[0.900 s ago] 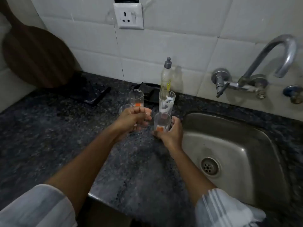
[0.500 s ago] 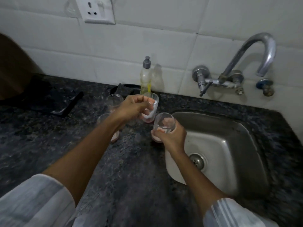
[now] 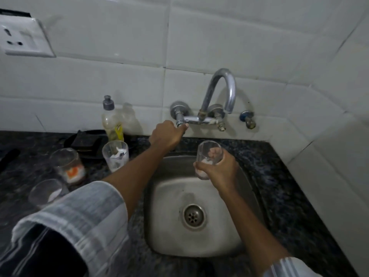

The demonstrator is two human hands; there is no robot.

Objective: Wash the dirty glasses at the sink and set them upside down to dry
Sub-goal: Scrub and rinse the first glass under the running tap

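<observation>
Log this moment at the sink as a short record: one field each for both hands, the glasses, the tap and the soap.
left hand: grips the tap handle
right hand: holds a glass upright over the sink
waiting glasses: three upright on the counter, left of the sink
tap: spout shows no water running
soap bottle: stands against the wall tiles

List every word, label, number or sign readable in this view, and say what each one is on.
No text can be read here.
Dish soap bottle: yellow label, print too blurred to read.
Glass with the orange patch: orange and white print, no letters legible.
Tall glass: white markings, unreadable.
Wall socket: no markings visible.
Glass held in the right hand: no print visible.
</observation>
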